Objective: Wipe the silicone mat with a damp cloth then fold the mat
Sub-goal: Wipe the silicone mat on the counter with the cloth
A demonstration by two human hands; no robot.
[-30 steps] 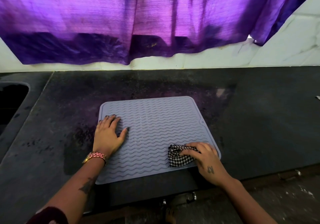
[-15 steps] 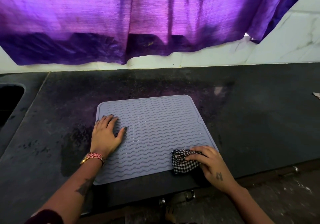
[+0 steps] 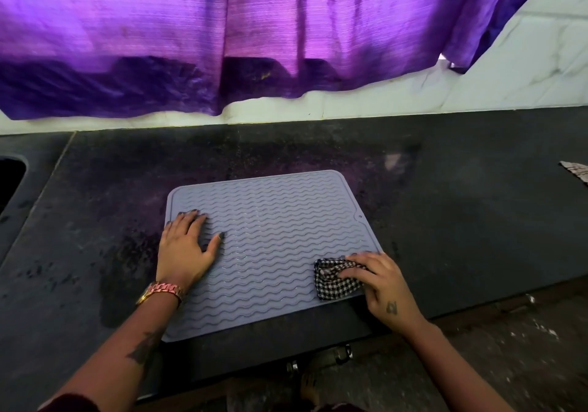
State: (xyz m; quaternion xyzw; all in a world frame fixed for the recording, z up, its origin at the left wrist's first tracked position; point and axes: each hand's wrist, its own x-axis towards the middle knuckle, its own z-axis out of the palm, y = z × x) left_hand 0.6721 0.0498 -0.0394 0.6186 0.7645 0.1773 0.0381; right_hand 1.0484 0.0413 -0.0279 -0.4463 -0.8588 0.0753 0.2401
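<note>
Right hand (image 3: 386,284) bunched over a checked cloth (image 3: 335,279), fingers curled across its top, pressing it down at the near right corner of the mat (image 3: 273,246). Left hand (image 3: 186,246) flat on the mat's left side, fingers straight and close together, thumb spread out to the right, palm pinning the sheet. Pink and gold watch (image 3: 162,291) on that wrist, dark tattoo on the forearm below it, small tattoo on the back of the right hand too. Grey mat lying flat and unfolded on the dark countertop (image 3: 477,214), wavy ridges running across, small hole at a notch on its right edge. Near edge of the mat close to the counter's front edge. Cutout of a sink (image 3: 9,179) at far left. Purple curtain (image 3: 254,30) hanging across the back, above pale wall tiles (image 3: 525,77). Scrap of patterned fabric (image 3: 577,171) peeking in at the far right edge of the counter, well apart from the mat.
</note>
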